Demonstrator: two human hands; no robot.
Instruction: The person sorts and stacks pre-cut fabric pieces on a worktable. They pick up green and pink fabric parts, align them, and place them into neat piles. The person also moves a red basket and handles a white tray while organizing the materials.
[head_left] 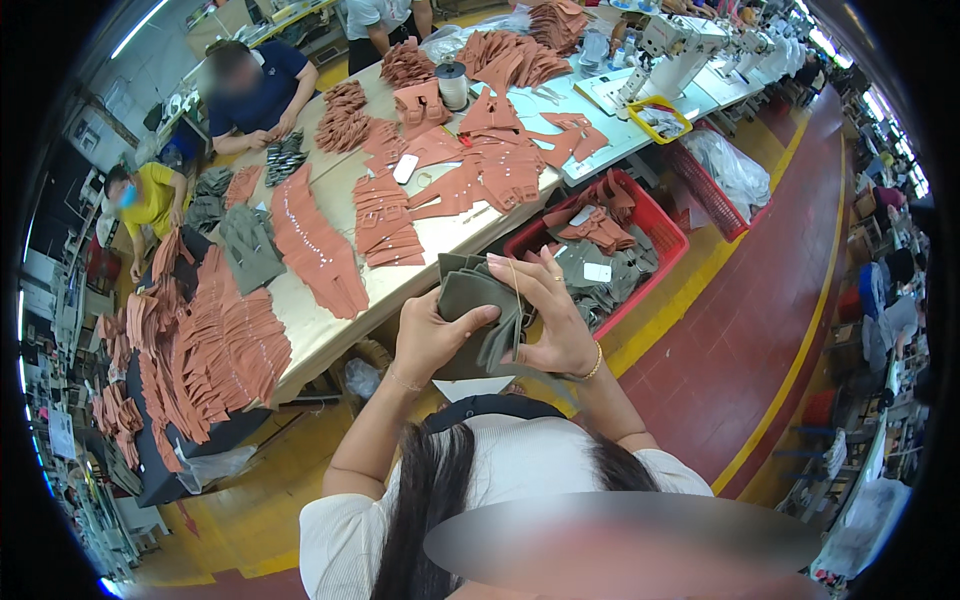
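I hold a bundle of dark green fabric pieces (474, 295) in front of my chest, beside the table's edge. My left hand (428, 335) grips its left side, thumb lying across the face of the pieces. Around the right side curl the fingers and thumb of my right hand (555, 325). A thin tan band, perhaps a rubber band (517, 290), runs by the right fingertips along the bundle; whether it goes all the way round is hidden. Just beyond my hands stands a red crate (672, 232) holding green and rust-coloured pieces.
Rust-coloured fabric pieces (310, 240) lie in rows and piles over the pale table (440, 235). A phone (405, 168) and a thread cone (452, 86) rest there too. Sewing machines (665, 45) stand at back right. Two seated people (250, 95) work across the table. A red walkway (720, 330) runs right.
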